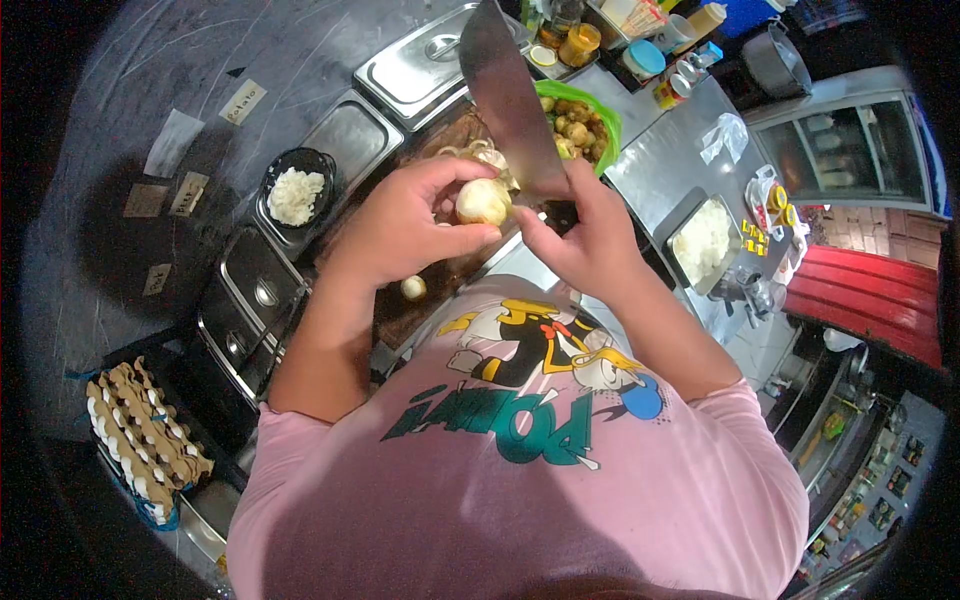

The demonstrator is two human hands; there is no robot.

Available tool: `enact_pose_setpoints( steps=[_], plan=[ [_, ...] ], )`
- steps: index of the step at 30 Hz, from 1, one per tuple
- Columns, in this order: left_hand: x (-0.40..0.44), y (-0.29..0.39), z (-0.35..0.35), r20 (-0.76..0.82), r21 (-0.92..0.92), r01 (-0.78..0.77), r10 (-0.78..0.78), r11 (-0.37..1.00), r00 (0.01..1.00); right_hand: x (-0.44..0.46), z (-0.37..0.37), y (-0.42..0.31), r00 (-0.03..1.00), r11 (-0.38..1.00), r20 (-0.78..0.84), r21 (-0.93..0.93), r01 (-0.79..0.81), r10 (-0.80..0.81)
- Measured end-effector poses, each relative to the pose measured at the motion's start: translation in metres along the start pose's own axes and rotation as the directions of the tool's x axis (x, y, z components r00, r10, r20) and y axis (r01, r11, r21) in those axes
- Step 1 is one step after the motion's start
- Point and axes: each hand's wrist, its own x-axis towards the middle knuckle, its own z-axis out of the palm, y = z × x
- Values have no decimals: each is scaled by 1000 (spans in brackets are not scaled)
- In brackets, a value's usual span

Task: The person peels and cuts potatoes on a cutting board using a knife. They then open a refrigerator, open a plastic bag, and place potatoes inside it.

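While an onion (484,203) is held over the board (445,270), steel counter (648,172) gleams.

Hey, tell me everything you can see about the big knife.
The big knife has a broad, flat, dark grey blade that looks like metal, with a dull sheen. The right hand grips it and hides the handle. The blade points away from the person, reaching the picture's top edge, its base near the pale round vegetable in the left hand. Whether they touch is unclear.

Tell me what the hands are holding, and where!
Left hand: pale round vegetable, by its sides. Right hand: big knife, by its handle end.
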Motion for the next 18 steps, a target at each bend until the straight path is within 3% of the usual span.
enact_pose_setpoints(
  steps=[3,5,15,18],
  plan=[
    [-1,3,3,-12,5,20,-20,1000,1000,5,1,4,1000,1000,10,25,3,-3],
    [0,-6,4,-30,-61,-68,66,996,997,5,2,3,999,997,37,70,-30,28],
    [1,-4,2,18,-64,-17,18,998,1000,16,18,14,997,1000,-78,-20,-18,16],
    [6,-22,5,-2,-90,-125,125,988,992,20,18,17,996,1000,-84,-14,-7,5]
  ],
)
